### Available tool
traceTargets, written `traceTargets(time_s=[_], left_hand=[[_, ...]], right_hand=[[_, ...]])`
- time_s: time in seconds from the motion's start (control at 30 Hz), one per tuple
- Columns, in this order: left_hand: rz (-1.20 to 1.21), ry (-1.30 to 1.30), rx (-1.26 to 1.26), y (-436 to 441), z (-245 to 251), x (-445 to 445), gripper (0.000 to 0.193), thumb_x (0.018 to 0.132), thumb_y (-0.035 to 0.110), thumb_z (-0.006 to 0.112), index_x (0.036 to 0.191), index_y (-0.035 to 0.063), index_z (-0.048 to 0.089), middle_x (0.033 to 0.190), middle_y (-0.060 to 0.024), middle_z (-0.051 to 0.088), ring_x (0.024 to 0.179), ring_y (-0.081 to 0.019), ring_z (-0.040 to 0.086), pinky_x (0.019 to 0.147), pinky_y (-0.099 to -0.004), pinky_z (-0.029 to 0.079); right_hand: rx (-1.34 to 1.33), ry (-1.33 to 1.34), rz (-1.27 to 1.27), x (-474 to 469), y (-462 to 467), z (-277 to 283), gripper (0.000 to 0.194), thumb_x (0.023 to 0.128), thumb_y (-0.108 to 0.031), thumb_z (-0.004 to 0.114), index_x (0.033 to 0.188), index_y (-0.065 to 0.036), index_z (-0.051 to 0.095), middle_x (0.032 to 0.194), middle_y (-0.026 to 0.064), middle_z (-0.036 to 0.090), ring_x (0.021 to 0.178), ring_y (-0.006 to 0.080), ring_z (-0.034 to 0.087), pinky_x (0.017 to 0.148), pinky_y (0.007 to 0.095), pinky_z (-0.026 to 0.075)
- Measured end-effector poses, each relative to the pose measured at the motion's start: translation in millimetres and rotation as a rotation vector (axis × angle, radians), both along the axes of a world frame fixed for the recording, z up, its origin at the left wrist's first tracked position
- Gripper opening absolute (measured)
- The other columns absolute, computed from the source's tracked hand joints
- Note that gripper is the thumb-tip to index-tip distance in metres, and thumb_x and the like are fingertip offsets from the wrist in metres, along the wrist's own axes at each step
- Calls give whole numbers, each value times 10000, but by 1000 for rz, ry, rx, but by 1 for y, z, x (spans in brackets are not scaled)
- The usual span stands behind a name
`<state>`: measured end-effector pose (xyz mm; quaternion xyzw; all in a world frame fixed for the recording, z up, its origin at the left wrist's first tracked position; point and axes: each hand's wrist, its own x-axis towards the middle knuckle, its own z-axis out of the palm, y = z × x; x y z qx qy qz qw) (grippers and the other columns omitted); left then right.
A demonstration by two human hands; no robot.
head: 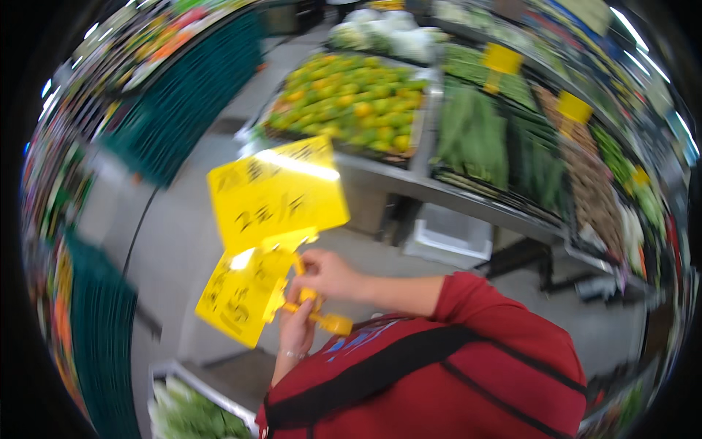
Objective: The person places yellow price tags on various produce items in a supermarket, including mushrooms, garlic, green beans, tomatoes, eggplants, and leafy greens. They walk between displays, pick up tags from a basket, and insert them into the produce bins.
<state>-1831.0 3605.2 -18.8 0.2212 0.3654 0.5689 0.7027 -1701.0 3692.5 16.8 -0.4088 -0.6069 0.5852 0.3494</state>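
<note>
My left hand (296, 328), with a bracelet at its wrist, grips the orange-yellow plastic stem of a price sign holder (332, 324). Its yellow sign card (238, 302) hangs out to the left and bears handwriting. Just above, my right hand (330, 276) has its fingers on the stem of a second sign holder (299, 264). A larger yellow sign card (279, 192), clipped to that one, also bears handwriting and catches glare. The two hands are close together in front of my red shirt, and the fingers partly hide where the stems cross.
Ahead stands a metal-edged produce stand with a crate of green-orange citrus fruit (351, 104), long green beans (473, 137) and brown roots (592, 186). A white plastic bin (451, 233) sits below it. Green slatted display sides (192, 104) line the left. Leafy vegetables (192, 411) fill a crate nearby.
</note>
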Motion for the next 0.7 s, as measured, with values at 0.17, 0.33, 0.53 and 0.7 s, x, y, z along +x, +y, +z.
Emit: traceTargets(time_s=[0.17,0.33,0.53,0.7], left_hand=[[-194,33,55,7,9,-6,420,854,13,521,1261,52,428,1116,-76,542,955,-176,564,704,-252,461],[-252,141,57,15,14,7,452,817,-8,538,1253,32,428,1090,-79,559,929,-182,566,698,-269,459],[-367,314,-27,39,32,34,537,841,68,569,1345,68,383,1245,-61,472,1037,-158,496,842,-279,415],[-282,396,-6,61,48,68,556,840,130,600,1351,59,391,1244,-70,475,1033,-141,480,857,-283,407]], right_hand=[[146,-511,-2,22,-15,8,526,773,-448,637,1052,-9,562,1060,194,579,935,316,589,798,368,466],[-23,94,-147,33,-17,21,445,878,-398,545,1106,-17,519,1070,131,574,947,237,563,802,334,452],[-424,936,-192,53,12,29,340,939,-246,485,1218,-55,448,1097,86,571,979,187,559,812,324,472],[-211,668,-242,78,40,38,338,931,-182,495,1230,-38,434,1150,103,555,1021,193,553,838,331,482]])
